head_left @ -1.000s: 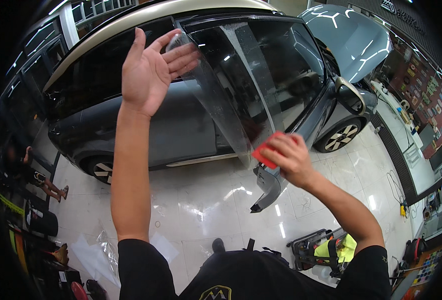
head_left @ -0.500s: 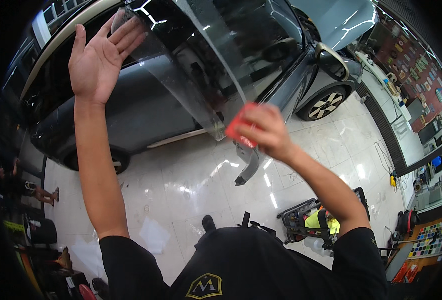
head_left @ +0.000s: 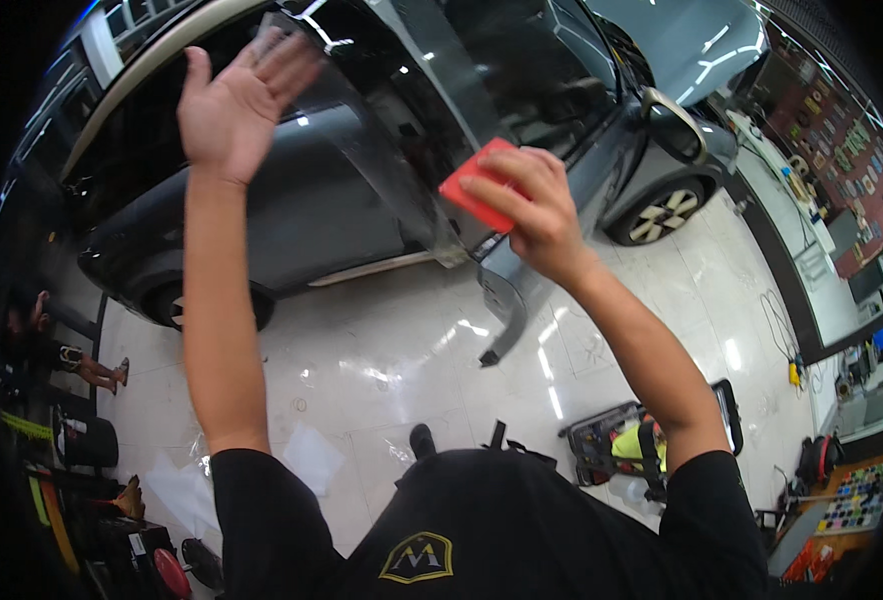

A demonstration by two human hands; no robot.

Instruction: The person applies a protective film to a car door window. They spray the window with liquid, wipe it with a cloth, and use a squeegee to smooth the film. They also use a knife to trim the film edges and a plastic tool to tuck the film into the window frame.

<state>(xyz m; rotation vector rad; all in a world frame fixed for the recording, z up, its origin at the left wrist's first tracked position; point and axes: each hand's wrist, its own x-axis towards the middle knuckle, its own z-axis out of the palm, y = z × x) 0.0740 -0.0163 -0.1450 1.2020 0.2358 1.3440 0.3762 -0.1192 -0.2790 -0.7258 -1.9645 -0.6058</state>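
Observation:
My left hand (head_left: 232, 115) is raised at the upper left, palm showing and fingers stretched out. Its slightly blurred fingertips are at the upper corner of a clear film sheet (head_left: 397, 185); whether they stick to it I cannot tell. The film hangs down across the side of a dark grey car (head_left: 332, 225). In my right hand (head_left: 550, 215) is a red, flat, card-shaped squeegee (head_left: 477, 195), gripped between thumb and fingers. The squeegee is by the edge of the car's open front door (head_left: 512, 285), near the window glass; contact is unclear.
A wheeled tool cart (head_left: 607, 445) stands on the glossy tiled floor at the lower right. White sheets (head_left: 312, 462) lie on the floor at lower left, near a black bin (head_left: 90, 442). Another person's legs (head_left: 102, 372) show at far left. A workbench (head_left: 802, 230) runs along the right.
My right hand has moved up with the red squeegee, further along the door edge. My left hand has shifted slightly right in the picture, as has the whole scene.

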